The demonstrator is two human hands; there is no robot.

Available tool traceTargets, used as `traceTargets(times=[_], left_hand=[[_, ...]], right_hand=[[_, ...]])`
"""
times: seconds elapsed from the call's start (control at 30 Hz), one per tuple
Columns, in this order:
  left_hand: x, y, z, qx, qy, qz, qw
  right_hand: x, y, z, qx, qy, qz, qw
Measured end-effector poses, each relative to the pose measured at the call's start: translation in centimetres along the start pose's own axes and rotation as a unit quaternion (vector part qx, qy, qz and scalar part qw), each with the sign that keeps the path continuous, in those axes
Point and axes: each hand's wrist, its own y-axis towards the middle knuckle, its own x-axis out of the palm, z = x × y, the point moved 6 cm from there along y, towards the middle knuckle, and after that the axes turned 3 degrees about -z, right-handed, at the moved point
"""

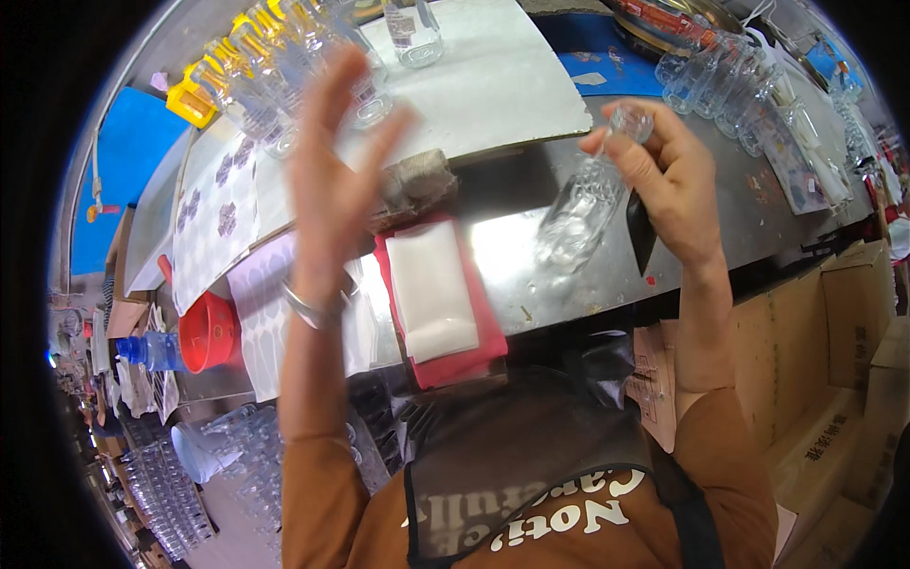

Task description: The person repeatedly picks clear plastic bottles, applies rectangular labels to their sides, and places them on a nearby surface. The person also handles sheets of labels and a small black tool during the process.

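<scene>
My right hand (673,180) is closed round the neck of a clear, faceted bottle (580,218), which slants down to the left above the metal table. A dark flat piece (642,237) sticks down below that hand; whether the hand grips it too, I cannot tell. My left hand (327,156), smeared by motion, is raised with fingers spread and nothing visible in it. Behind it, clear bottles (248,114) stand in rows on a white board, and one labelled bottle (414,38) stands farther right. Near the left hand lies a sheet of dark labels (227,213).
A white sheet stack (433,294) lies on a pink cloth (488,341), with a greyish wrapped block (417,185) behind it. A red bowl (209,332) is at the left edge. More clear bottles (730,90) line the right back. Cardboard boxes (796,360) stand below right.
</scene>
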Motion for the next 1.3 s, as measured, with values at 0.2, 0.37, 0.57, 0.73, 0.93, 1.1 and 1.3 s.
traceTargets(times=[0.2,0.37,0.57,0.73,0.93,1.1,1.3], left_hand=[[4.2,-12.5,2.6,-0.260,-0.337,-0.171,0.888],[1.4,-15.8,-0.5,-0.354,-0.270,-0.066,0.893],[-0.5,-17.3,-1.3,-0.415,-0.256,-0.006,0.873],[-1.7,-17.0,0.2,-0.329,-0.152,-0.049,0.931],[-0.2,-18.6,-1.9,-0.334,-0.131,-0.037,0.933],[-0.7,-19.5,-3.1,-0.360,-0.213,-0.030,0.908],[-7.3,-23.0,-4.5,-0.379,-0.022,-0.006,0.925]], right_hand=[[7.4,4.0,-3.8,-0.017,0.172,-0.108,0.979],[13.2,0.9,-0.5,0.054,0.147,-0.128,0.979],[15.2,-8.7,-1.8,-0.031,-0.017,-0.120,0.992],[16.0,-8.9,0.6,0.145,0.085,-0.209,0.963],[16.8,-9.2,1.6,0.154,0.132,-0.207,0.957],[17.8,-9.9,0.5,0.210,0.149,-0.204,0.944],[16.1,-10.7,3.5,0.241,0.248,-0.169,0.923]])
